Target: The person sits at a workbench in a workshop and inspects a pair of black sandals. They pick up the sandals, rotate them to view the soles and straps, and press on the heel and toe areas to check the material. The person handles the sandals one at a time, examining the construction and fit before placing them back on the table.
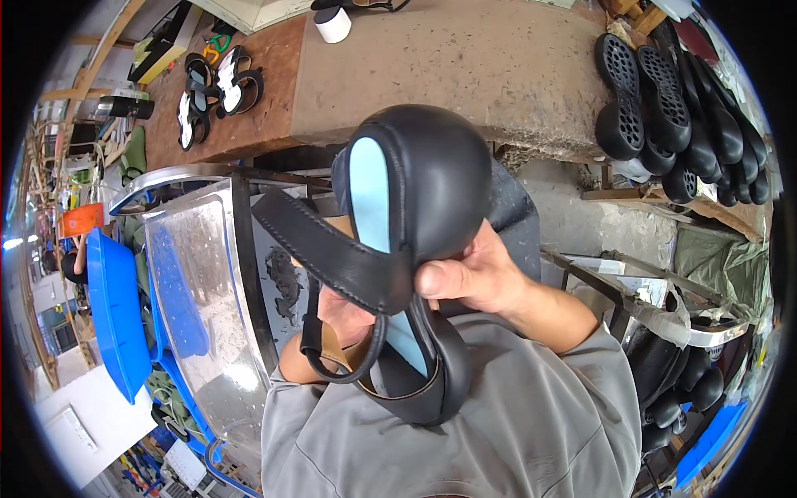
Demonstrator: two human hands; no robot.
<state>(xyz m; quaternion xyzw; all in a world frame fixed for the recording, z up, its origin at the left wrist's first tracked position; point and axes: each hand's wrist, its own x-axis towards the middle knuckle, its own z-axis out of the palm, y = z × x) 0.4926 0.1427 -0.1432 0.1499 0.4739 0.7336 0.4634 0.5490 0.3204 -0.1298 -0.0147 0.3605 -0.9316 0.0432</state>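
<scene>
A black leather sandal [444, 178] with a rounded closed end, a light blue insole [370, 187] and a wide stitched strap [332, 253] is held up in front of my chest. My right hand [477, 278] grips its right side, thumb pressed on the leather edge and the other fingers out of sight behind. On the left, my left hand [344, 317] is closed at the sandal's side, partly hidden by the wide strap and a thin looped strap [365, 361]. The tan inner side of a strap shows beside that hand.
Ahead stands a brown workbench [398, 70]. On its left lie black and white sandals [220, 87]; a white roll [332, 25] is farther back. Several black shoe soles [660, 100] hang over its right end. A metal-framed rack [207, 282] stands left, beside a blue tray [116, 315].
</scene>
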